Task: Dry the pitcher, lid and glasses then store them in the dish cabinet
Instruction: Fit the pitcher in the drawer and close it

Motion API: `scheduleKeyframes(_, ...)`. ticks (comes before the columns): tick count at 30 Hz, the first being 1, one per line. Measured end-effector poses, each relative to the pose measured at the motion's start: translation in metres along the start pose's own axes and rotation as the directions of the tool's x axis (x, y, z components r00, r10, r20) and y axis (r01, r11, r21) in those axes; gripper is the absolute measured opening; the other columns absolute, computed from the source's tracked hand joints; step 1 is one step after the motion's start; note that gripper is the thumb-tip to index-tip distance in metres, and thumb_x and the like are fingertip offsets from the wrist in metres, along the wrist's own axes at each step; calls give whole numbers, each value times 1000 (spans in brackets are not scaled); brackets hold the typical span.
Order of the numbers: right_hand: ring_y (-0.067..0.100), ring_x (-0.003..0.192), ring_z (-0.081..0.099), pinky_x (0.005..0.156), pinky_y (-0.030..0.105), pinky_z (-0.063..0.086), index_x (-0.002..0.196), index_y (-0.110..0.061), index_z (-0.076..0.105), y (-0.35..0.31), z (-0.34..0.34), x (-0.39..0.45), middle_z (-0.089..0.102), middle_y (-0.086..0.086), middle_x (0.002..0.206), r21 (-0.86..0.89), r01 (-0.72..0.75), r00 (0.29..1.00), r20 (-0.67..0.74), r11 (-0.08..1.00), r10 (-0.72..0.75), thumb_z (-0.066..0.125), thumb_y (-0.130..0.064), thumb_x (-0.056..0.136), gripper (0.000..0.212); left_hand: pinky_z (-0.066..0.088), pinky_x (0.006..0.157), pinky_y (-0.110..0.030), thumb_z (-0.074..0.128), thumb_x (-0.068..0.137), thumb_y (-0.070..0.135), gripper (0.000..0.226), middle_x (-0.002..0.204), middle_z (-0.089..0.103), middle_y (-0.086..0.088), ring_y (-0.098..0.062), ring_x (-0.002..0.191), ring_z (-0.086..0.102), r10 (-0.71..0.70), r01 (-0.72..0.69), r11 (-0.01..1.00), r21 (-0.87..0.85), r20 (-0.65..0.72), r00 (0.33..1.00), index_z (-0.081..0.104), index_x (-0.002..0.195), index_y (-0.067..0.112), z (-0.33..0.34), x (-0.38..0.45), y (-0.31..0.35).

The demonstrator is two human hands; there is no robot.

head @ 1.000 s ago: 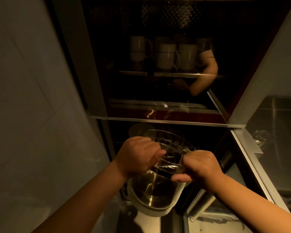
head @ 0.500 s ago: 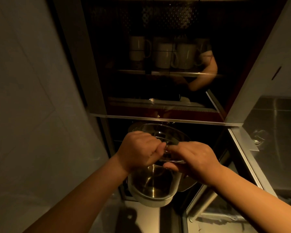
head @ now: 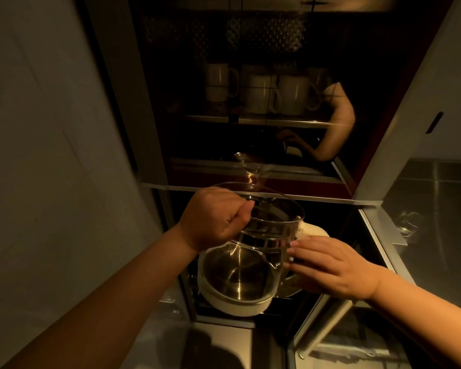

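Observation:
My left hand (head: pixel 216 219) grips the handle of a clear glass pitcher (head: pixel 273 230) and holds it in front of the dark dish cabinet (head: pixel 155 145). My right hand (head: pixel 330 265) lies with straight fingers against the pitcher's right side, low down. Under the glass sits a round, steel-lined part with a white rim (head: pixel 232 306). I cannot tell whether that is the pitcher's base or a separate pot. A white rounded piece (head: pixel 314 230) shows behind my right fingers. No glasses are visible.
Several white mugs (head: pixel 261 94) stand on the cabinet's upper shelf behind a glass front that reflects an arm. A metal ledge (head: pixel 250 189) crosses just behind the pitcher. A steel sink counter (head: pixel 437 209) lies to the right, a plain wall to the left.
The pitcher has risen slightly toward the cabinet. My right hand left the spot next to my left hand, slid to the pitcher's right side and straightened its fingers.

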State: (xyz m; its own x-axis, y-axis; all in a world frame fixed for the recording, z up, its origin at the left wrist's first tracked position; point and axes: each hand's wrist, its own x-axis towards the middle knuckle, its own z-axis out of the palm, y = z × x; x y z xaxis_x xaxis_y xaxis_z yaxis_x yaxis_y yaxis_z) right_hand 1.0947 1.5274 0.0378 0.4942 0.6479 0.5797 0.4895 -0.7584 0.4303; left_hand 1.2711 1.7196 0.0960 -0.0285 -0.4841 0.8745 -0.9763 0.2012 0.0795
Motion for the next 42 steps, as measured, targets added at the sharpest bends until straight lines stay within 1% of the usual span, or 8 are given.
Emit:
scheduleKeyframes(4, 19, 110, 50, 112, 31, 28, 113, -14, 52, 8, -2, -3, 48, 6, 119, -69, 95, 995, -5, 993, -96, 46, -18, 96, 18, 23, 56, -12, 30, 102, 27, 62, 41, 42, -2, -3, 48, 26, 8, -8, 999, -39, 2, 1000, 50, 47, 6, 3, 3, 0)
scheduleKeyframes(11, 18, 100, 55, 97, 31, 42, 97, -18, 53, 15, -11, -1, 64, 4, 106, 36, 240, 953, 182, 970, -242, 48, -23, 95, 7, 23, 55, -11, 29, 102, 27, 61, 41, 40, -2, -3, 45, 27, -23, 23, 997, -68, 14, 1000, 49, 47, 6, 3, 6, -2)
scheduleKeyframes(18, 16, 103, 61, 96, 28, 42, 95, -23, 69, 29, -20, 4, 68, -1, 106, 117, 305, 824, 465, 945, -323, 54, -23, 89, 17, 24, 49, -13, 28, 102, 29, 63, 39, 40, -3, -9, 36, 32, -83, 88, 992, -93, 57, 995, 49, 47, 5, -1, 8, -4)
scheduleKeyframes(23, 17, 108, 61, 97, 28, 44, 97, -23, 72, 42, -27, 15, 70, -3, 106, 121, 306, 742, 591, 944, -316, 58, -23, 81, 21, 24, 50, -5, 29, 101, 31, 63, 40, 39, 0, 1, 43, 27, -134, 137, 986, -99, 31, 990, 49, 47, 6, -3, 11, -5)
scheduleKeyframes(27, 16, 105, 63, 105, 31, 36, 100, -21, 69, 40, -32, 18, 71, -3, 102, 95, 310, 722, 624, 946, -299, 48, -19, 87, 25, 25, 50, -3, 30, 101, 32, 62, 46, 37, 8, 0, 44, 30, -182, 187, 978, -95, 59, 982, 50, 48, 7, -6, 14, -4)
scheduleKeyframes(30, 16, 96, 65, 106, 34, 28, 100, -19, 67, 38, -36, 20, 70, -2, 97, 76, 306, 725, 628, 949, -284, 37, -17, 89, 31, 28, 46, -14, 38, 98, 27, 53, 44, 42, 4, -3, 40, 35, -205, 208, 978, -24, 90, 975, 52, 50, 8, -11, 15, -5)
scheduleKeyframes(36, 18, 93, 60, 96, 32, 39, 103, -19, 56, 29, -38, 32, 64, -2, 96, 135, 346, 694, 629, 928, -350, 45, -19, 87, 19, 32, 43, -22, 39, 94, 28, 41, 48, 47, 4, -8, 41, 37, -164, 91, 963, 252, 287, 944, 56, 58, 14, -9, 26, 6)
scheduleKeyframes(42, 18, 89, 62, 87, 31, 48, 99, -18, 55, 26, -44, 44, 64, -1, 93, 138, 350, 683, 640, 927, -353, 45, -19, 85, 17, 33, 58, -23, 40, 95, 28, 33, 63, 57, 2, -10, 56, 49, -257, 168, 944, 284, 315, 914, 61, 74, 13, -5, 19, 8)
